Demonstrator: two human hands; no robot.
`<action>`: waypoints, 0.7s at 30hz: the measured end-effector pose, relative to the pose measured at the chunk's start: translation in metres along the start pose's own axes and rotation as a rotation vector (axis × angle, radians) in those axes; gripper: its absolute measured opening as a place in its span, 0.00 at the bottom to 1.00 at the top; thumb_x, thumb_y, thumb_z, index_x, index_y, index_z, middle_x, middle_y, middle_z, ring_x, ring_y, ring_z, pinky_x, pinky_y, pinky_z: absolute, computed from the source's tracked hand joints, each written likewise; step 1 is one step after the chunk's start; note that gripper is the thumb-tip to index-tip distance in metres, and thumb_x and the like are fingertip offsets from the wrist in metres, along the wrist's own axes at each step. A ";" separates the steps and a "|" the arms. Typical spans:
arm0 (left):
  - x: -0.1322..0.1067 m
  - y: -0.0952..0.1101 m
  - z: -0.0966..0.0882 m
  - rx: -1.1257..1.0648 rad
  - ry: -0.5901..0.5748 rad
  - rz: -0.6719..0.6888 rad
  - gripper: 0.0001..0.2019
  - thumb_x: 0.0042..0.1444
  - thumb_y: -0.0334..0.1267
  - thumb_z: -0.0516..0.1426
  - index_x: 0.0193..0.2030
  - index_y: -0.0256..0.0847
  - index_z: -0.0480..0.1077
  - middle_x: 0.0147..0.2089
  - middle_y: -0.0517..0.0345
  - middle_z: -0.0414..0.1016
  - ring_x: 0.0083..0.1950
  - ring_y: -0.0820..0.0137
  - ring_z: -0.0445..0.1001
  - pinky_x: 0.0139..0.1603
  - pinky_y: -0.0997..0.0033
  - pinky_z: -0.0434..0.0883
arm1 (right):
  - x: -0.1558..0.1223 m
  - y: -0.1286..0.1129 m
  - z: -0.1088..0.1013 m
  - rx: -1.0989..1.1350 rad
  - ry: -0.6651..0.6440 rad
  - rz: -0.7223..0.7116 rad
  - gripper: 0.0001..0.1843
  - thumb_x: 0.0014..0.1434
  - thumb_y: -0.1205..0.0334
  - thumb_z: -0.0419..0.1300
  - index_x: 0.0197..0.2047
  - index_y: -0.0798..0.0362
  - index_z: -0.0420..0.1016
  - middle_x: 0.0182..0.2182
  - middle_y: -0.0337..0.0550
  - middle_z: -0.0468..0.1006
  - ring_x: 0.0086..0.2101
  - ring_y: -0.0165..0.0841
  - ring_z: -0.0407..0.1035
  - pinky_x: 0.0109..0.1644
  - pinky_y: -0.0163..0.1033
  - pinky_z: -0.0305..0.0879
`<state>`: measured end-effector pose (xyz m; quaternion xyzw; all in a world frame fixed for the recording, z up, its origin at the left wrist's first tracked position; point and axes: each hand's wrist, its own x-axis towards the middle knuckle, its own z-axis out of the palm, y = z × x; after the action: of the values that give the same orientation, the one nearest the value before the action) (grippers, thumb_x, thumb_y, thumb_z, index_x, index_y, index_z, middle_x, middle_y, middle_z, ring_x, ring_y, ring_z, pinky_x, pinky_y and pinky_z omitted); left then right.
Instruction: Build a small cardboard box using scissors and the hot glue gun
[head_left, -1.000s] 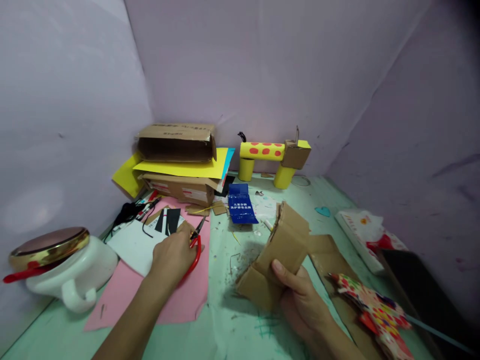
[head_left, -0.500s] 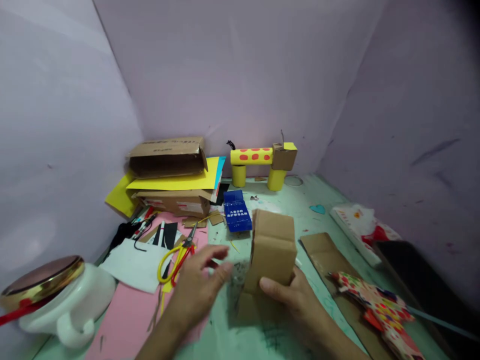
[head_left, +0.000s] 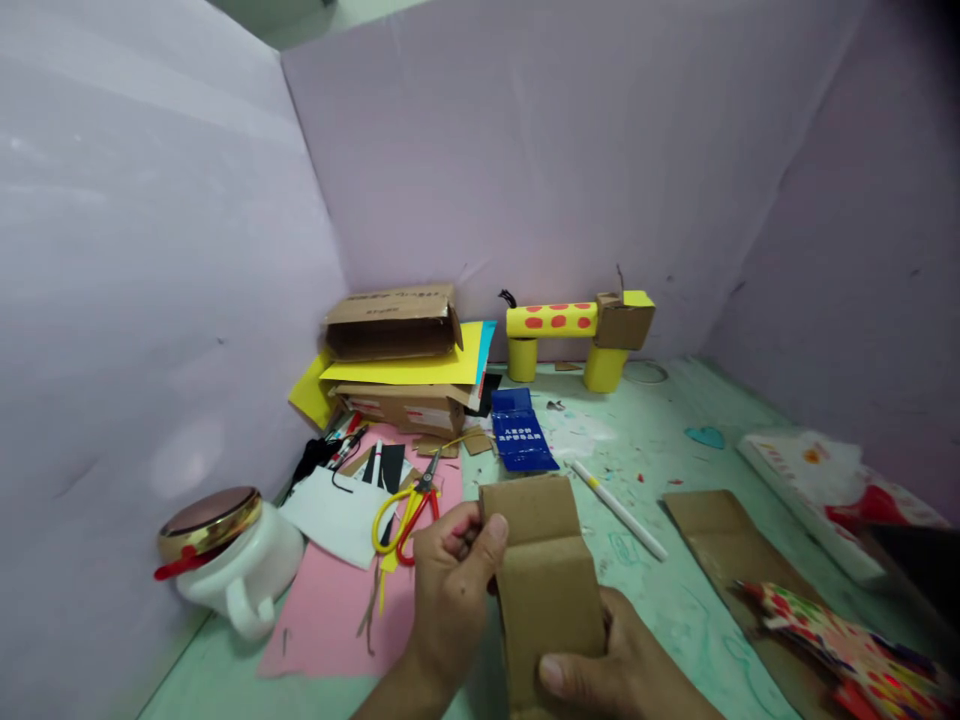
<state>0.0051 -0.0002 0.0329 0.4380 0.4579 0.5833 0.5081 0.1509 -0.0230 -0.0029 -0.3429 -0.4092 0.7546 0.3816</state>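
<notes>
A creased strip of brown cardboard [head_left: 546, 590] stands up before me, folded across its upper part. My right hand [head_left: 611, 660] grips its lower right side, thumb lying on the near face. At the upper left edge my left hand [head_left: 461, 575] pinches the cardboard between thumb and fingers. Just left of that hand lie scissors [head_left: 409, 510] with yellow and red handles. A white marker [head_left: 619, 510] rests on the table, right of the cardboard. The cardboard's far side is hidden.
A yellow, red-spotted cardboard animal [head_left: 559, 322] stands at the back wall. Boxes [head_left: 390, 325] are stacked at back left, behind pink paper [head_left: 330, 630]. A lidded white mug [head_left: 240, 570] stands left; a flat cardboard piece [head_left: 720, 530] and a floral pouch [head_left: 840, 640] lie right.
My left hand was apart from the cardboard and now grasps its upper left edge. The cardboard has come lower and nearer. The view has swung left, and the white marker now shows fully.
</notes>
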 end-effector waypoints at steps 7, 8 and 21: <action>0.015 0.006 -0.010 -0.321 0.216 -0.054 0.11 0.45 0.37 0.68 0.34 0.35 0.74 0.26 0.59 0.75 0.26 0.74 0.71 0.28 0.77 0.69 | 0.003 0.000 -0.002 -0.118 -0.010 0.032 0.30 0.33 0.44 0.73 0.34 0.58 0.78 0.28 0.45 0.78 0.32 0.38 0.71 0.34 0.37 0.66; 0.021 0.009 -0.017 -0.455 0.274 -0.084 0.11 0.44 0.33 0.68 0.35 0.35 0.74 0.27 0.59 0.76 0.26 0.73 0.72 0.27 0.77 0.69 | 0.004 -0.001 -0.004 -0.172 -0.039 0.000 0.27 0.34 0.46 0.73 0.32 0.58 0.77 0.26 0.43 0.77 0.29 0.35 0.70 0.32 0.35 0.64; 0.063 -0.034 -0.059 -0.698 0.043 -0.205 0.05 0.51 0.35 0.57 0.29 0.40 0.65 0.21 0.68 0.51 0.17 0.80 0.52 0.17 0.79 0.55 | 0.002 -0.012 -0.009 -0.634 0.106 -0.251 0.07 0.52 0.59 0.61 0.28 0.52 0.78 0.27 0.44 0.81 0.32 0.37 0.74 0.39 0.39 0.67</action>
<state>-0.0524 0.0592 -0.0088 0.1776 0.2833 0.6596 0.6732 0.1607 -0.0140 0.0036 -0.4300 -0.6420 0.5181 0.3668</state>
